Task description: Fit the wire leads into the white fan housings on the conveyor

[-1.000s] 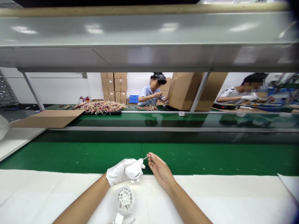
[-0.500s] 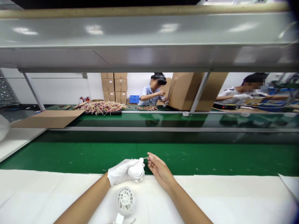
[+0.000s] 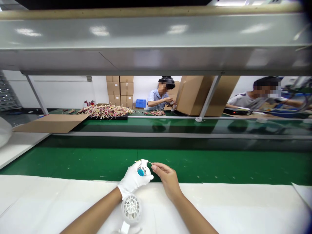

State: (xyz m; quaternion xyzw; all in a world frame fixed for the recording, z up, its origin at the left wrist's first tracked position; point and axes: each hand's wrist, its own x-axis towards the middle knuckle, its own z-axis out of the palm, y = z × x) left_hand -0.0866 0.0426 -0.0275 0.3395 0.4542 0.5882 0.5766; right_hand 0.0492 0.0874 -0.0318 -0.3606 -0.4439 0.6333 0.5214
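Observation:
My left hand (image 3: 133,179), in a white glove, grips a small white round fan part (image 3: 142,169) with a blue centre facing me. My bare right hand (image 3: 166,177) pinches a thin wire (image 3: 149,162) that sticks out of the top of that part. Both hands hover over the near edge of the green conveyor belt (image 3: 219,164). A second white round grille piece (image 3: 131,208) lies on the white bench (image 3: 36,204) just below my left wrist.
A grey overhead shelf (image 3: 156,42) spans the top of the view. Beyond the belt, a pile of coloured wires (image 3: 106,111), flat cardboard (image 3: 50,123), stacked cartons (image 3: 119,91), and two other people (image 3: 158,96) (image 3: 255,97) working at the far bench.
My left hand has turned the fan part so its blue centre now faces me. The right hand keeps its pinch on the wire and has shifted slightly left.

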